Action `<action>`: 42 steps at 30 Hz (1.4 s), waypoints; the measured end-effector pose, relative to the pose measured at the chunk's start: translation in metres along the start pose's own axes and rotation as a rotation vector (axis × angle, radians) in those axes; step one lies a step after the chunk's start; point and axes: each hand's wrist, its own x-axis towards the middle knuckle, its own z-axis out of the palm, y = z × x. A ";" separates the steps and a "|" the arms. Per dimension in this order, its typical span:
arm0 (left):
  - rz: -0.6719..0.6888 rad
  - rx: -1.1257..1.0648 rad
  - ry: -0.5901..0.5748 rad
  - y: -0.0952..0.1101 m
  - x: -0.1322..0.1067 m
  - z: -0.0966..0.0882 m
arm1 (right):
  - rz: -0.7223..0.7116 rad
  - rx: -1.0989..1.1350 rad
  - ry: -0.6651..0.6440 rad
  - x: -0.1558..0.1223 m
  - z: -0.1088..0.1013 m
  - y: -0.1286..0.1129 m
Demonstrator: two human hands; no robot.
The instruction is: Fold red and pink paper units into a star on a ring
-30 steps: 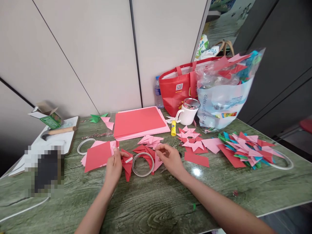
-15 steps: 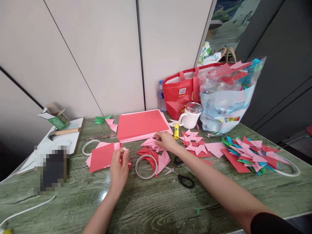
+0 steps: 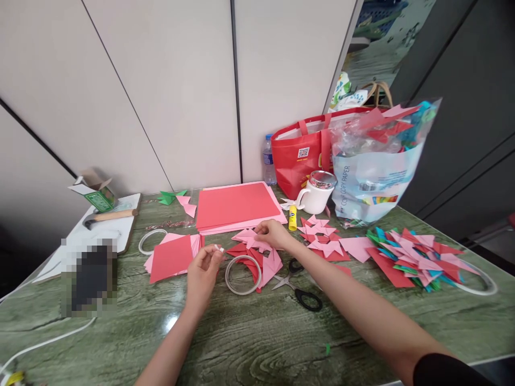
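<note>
My left hand [image 3: 205,271] is pinched shut on a small white piece of tape [image 3: 219,249], just left of a clear tape roll [image 3: 242,274] that lies on red folded paper pieces [image 3: 245,253]. My right hand [image 3: 273,233] reaches over a pile of pink folded paper pieces [image 3: 249,237], fingers closed on one of them. Black-handled scissors [image 3: 300,287] lie on the green table under my right forearm. Red and pink square sheets [image 3: 171,257] sit left of my left hand.
A stack of red and pink paper [image 3: 237,206] lies behind, with a yellow glue stick [image 3: 292,218], a white mug [image 3: 317,193], a red bag [image 3: 301,155] and a plastic bag of paper [image 3: 374,166]. Folded stars [image 3: 322,236] and a mixed pile [image 3: 414,254] lie right. A hammer [image 3: 107,217] rests on a board at left.
My left hand let go of the red folded piece and lifted with a bit of tape in its fingertips. My right hand reached forward to the pink pile, which uncovered the scissors.
</note>
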 end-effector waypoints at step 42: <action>-0.068 -0.274 -0.375 0.007 -0.016 0.010 | -0.553 0.264 0.355 -0.105 0.022 -0.066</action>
